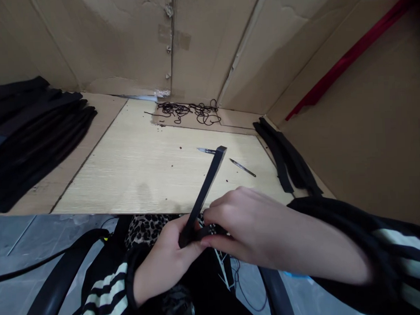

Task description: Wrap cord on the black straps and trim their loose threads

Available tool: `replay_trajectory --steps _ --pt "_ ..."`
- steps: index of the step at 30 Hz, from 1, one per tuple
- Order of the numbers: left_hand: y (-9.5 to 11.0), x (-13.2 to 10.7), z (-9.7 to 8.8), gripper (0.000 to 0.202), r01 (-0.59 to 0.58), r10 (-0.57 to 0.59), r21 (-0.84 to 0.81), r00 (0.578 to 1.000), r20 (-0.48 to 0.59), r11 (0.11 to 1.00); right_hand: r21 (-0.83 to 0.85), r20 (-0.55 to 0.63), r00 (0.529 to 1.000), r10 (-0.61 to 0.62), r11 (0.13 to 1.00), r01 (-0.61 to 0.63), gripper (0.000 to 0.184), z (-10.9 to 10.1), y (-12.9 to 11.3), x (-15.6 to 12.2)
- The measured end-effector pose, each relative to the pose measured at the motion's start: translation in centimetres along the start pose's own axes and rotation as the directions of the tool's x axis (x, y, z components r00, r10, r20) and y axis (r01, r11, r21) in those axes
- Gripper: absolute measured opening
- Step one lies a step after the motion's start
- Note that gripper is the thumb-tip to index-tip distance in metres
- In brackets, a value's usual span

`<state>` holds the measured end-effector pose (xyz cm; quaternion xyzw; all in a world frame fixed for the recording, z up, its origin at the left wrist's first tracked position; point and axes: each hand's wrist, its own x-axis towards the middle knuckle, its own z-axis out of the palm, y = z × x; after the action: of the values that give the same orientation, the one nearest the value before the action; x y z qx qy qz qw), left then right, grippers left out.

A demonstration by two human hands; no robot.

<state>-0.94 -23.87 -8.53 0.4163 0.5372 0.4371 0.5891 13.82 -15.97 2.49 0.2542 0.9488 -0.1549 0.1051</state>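
Observation:
A long black fabric strip rises at a slant from my left hand, which is closed around its lower part. My right hand is also closed, right beside the left one over my lap. Its fingers pinch a short dark piece with small light dots on it. Whether that piece belongs to the strip is hidden by the fingers. Behind the strip's upper end lies a small pointed tool with a pale tip and dark body, partly covered. A slim metal pointed tool rests to its right.
Many black strips are heaped on the left of the pale tabletop. Tangled dark cords lie at the back, and several black strips at the right. Cardboard walls enclose the table; a red band runs along the right one.

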Motion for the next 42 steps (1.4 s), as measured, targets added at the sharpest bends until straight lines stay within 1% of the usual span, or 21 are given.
replay_trajectory --steps 2,5,8,10,14,17,19,21,23,24,26,29,33,36,38,39,41,42 --pt "0.1 0.1 0.1 0.03 -0.009 0.01 -0.014 1.0 0.021 1.0 0.03 -0.005 1.0 -0.001 1.0 0.001 0.013 -0.1 0.0 0.1" --pt "0.1 0.2 0.1 0.028 -0.013 0.014 -0.031 1.0 0.022 0.999 0.081 -0.004 1.0 -0.011 0.997 0.012 0.012 -0.3 -0.1 0.2" --pt "0.2 0.3 0.1 0.022 -0.032 0.037 -0.065 0.996 0.084 0.997 0.122 -0.005 1.0 -0.027 0.992 0.028 0.011 -0.4 -0.1 0.1" --pt "0.4 0.3 0.0 0.018 -0.05 0.062 -0.095 0.989 0.134 0.994 0.134 -0.006 0.999 -0.035 0.99 0.035 0.012 -0.4 -0.1 0.0" --pt "0.9 0.5 0.2 0.01 -0.075 0.098 -0.13 0.979 0.181 0.989 0.141 0.006 1.0 -0.024 0.99 0.023 0.013 -0.2 0.1 -0.5" --pt "1.0 0.5 0.4 0.011 -0.087 0.116 -0.149 0.973 0.2 0.985 0.13 0.029 1.0 -0.002 0.992 -0.002 0.015 0.2 0.2 -0.7" --pt "0.8 0.5 0.5 0.013 -0.081 0.106 -0.129 0.975 0.195 0.988 0.125 0.037 0.999 -0.003 0.992 -0.002 0.012 0.3 0.4 -0.9" --pt "0.5 0.6 0.3 0.014 -0.055 0.068 -0.089 0.986 0.151 0.995 0.093 0.009 1.0 0.004 0.996 -0.005 0.013 0.1 0.7 -1.3" --pt "0.2 0.7 -0.2 0.019 0.001 0.003 -0.046 0.997 0.075 0.999 0.046 -0.035 0.998 0.053 0.998 -0.051 0.02 -0.5 1.2 -1.9" --pt "0.1 0.7 -0.5 0.021 0.023 -0.022 -0.028 0.998 0.057 0.999 0.03 -0.051 0.995 0.08 0.996 -0.079 0.025 -0.9 1.4 -2.3" --pt "0.1 0.7 -1.0 0.025 0.031 -0.032 0.008 0.997 0.076 0.999 0.021 -0.057 0.991 0.118 0.993 -0.117 0.028 -1.7 1.8 -2.9" --pt "0.2 0.7 -1.3 0.027 -0.002 -0.006 0.058 0.992 0.126 0.998 0.02 -0.056 0.992 0.112 0.994 -0.111 0.026 -2.1 1.6 -3.1" --pt "0.5 0.7 -1.1 0.027 0.016 -0.027 0.102 0.994 0.105 0.995 -0.062 -0.09 0.992 0.091 0.993 -0.097 0.021 -1.5 0.6 -2.0" --pt "0.4 0.6 -1.1 0.027 0.01 -0.019 0.079 0.993 0.118 0.997 -0.093 -0.069 0.996 0.064 0.993 -0.07 0.022 -1.0 0.3 -1.4" --pt "0.3 0.6 -1.3 0.027 0.029 -0.031 0.016 0.993 0.116 0.999 -0.079 -0.069 0.994 0.089 0.992 -0.094 0.025 -0.9 1.0 -1.2" --pt "0.3 0.7 -1.3 0.027 0.039 -0.036 -0.027 0.993 0.112 0.999 -0.081 -0.085 0.989 0.121 0.988 -0.128 0.026 -0.9 1.6 -1.1" --pt "0.4 1.0 -1.5 0.028 0.052 -0.035 -0.135 0.992 0.119 0.989 -0.106 -0.139 0.967 0.213 0.968 -0.229 0.029 -0.7 3.6 -1.0" --pt "0.5 1.2 -1.5 0.03 0.058 -0.033 -0.191 0.991 0.131 0.98 -0.124 -0.17 0.948 0.268 0.949 -0.29 0.031 -0.4 4.9 -1.0"
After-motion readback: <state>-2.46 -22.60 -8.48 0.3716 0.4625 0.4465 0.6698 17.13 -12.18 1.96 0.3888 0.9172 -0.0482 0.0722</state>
